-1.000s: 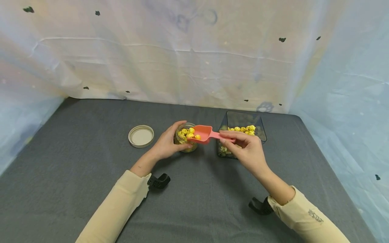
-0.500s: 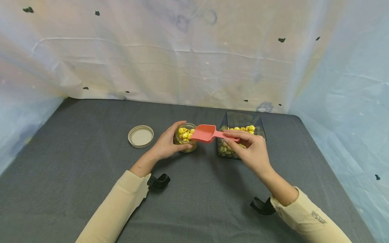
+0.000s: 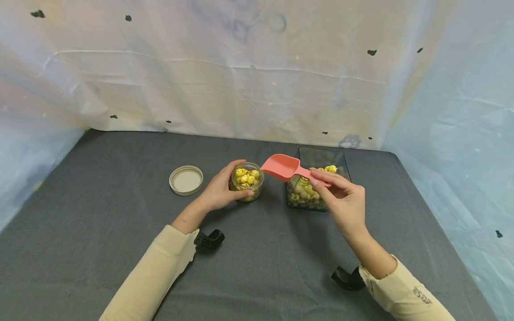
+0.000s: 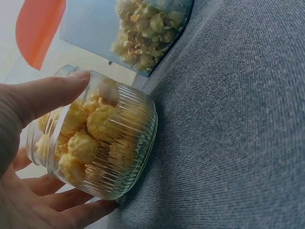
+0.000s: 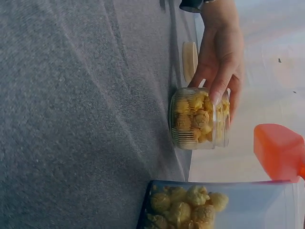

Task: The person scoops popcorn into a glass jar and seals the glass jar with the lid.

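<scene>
The left hand [image 3: 220, 191] is curled around a ribbed glass jar [image 3: 247, 181] of yellow popcorn that stands upright on the grey table [image 3: 100, 214], with its lid [image 3: 186, 180] lying near on the left. The right hand [image 3: 344, 203] pinches the handle of a pink scoop [image 3: 283, 167], held in the air between the jar and a clear tub [image 3: 317, 183] of popcorn just beside it.

Lid [image 3: 186, 180] left of jar [image 3: 247, 181]; bin [image 3: 319, 183] right, gap seemingly narrow.
</scene>
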